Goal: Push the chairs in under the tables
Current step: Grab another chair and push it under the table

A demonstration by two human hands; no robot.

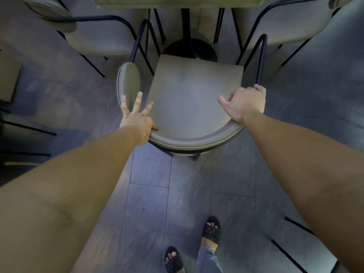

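the chair (195, 99) stands facing the table (177, 1), seat front just short of its black pedestal base (190, 49). the left hand (137, 120) presses the curved backrest with fingers splayed; the right hand (245, 102) is clamped on it. a straight push seems next, between two neighbouring chairs (94, 36) whose legs crowd close.

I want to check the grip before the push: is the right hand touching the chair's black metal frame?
Touching. In the head view the right hand rests on the chair's curved backrest, and its fingertips wrap around the black metal frame.
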